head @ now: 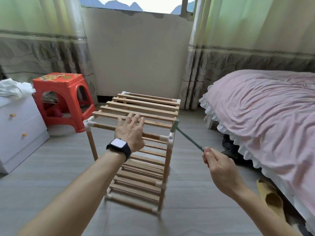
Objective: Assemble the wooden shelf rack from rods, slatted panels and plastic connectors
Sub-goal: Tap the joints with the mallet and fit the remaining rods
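Nearest, low right: right hand (219, 166), grip clamped on the tail end of a small green mallet (189, 138), thumb on top, fingers curled round the thin handle. Handle slanting up and left; blurred head up against the right end of the top panel, just above the near right corner; actual contact not clear.

Right of that hand, on the grey tiled floor (51, 167): a yellow slipper (271, 198) by the bed's edge.

Further in, centre: left hand (131, 132), grip apart, fingers spread and laid flat on the front slats of the top panel; black wristwatch with a pale square face (119, 145) on the wrist.

Under it: tall wooden shelf rack (136, 108), upright on the floor, several slatted tiers stacked, round rods joined at the corners by white plastic connectors (170, 137).

Left, beyond the rack: red plastic stool (63, 92), and beside it a white drawer cabinet (18, 126) with crumpled white stuff on top.

Right: bed with a pink frilled cover (264, 108).

Farthest: pale green curtains with grey leaf borders (42, 31), and a window (136, 4) with hills outside.
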A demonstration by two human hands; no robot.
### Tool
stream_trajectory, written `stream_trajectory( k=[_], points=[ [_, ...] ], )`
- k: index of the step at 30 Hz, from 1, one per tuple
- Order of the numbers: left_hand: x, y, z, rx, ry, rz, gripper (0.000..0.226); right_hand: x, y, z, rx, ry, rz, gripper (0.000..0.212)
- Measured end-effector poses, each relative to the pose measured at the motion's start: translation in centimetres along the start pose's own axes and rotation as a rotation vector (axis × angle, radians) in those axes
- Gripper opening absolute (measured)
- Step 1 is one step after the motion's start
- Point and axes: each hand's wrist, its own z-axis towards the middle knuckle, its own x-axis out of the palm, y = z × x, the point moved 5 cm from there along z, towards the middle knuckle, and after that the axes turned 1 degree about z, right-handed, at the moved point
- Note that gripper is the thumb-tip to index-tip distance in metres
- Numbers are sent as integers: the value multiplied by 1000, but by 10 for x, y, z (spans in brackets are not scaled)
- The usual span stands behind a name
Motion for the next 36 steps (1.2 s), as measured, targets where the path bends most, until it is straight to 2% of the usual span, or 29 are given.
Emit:
stream_trajectory(
  k=[3,6,11,22,24,25,27,28,29,30,31,32,33,34,36],
  points=[
    [-1,-33,-15,82,10,-258,77,5,1,6,54,66,-92,48],
    [11,-47,-21,38,17,-443,70,9,2,10,74,72,-132,46],
    [30,-50,-22,-31,-121,-386,71,8,4,15,59,95,-214,46],
    [26,-51,-22,-45,-74,-421,72,-3,28,34,-8,236,-466,46],
    [25,-52,-23,-45,-61,-417,72,-21,41,46,-91,95,-346,48],
    [25,-52,-24,-44,-54,-414,72,-30,46,49,-135,-21,-189,48],
    [25,-52,-25,-43,-37,-414,73,-39,51,41,-227,-266,300,45],
    [25,-52,-25,-43,-36,-415,73,-35,49,33,-260,-329,406,43],
    [25,-51,-24,-45,-40,-417,73,-26,44,28,-253,-309,388,43],
    [24,-51,-24,-47,-44,-418,73,-10,35,28,-171,-188,225,45],
    [23,-50,-24,-47,-43,-417,73,8,20,24,-31,43,-21,47],
    [23,-50,-25,-46,-40,-414,73,17,3,21,84,214,-169,48],
    [23,-50,-26,-46,-39,-413,73,17,-7,21,133,262,-188,49],
    [24,-51,-27,-41,-38,-412,73,9,-10,22,128,188,-82,50],
    [23,-50,-25,-38,-54,-418,73,-16,5,21,26,-129,225,48]
  ],
)
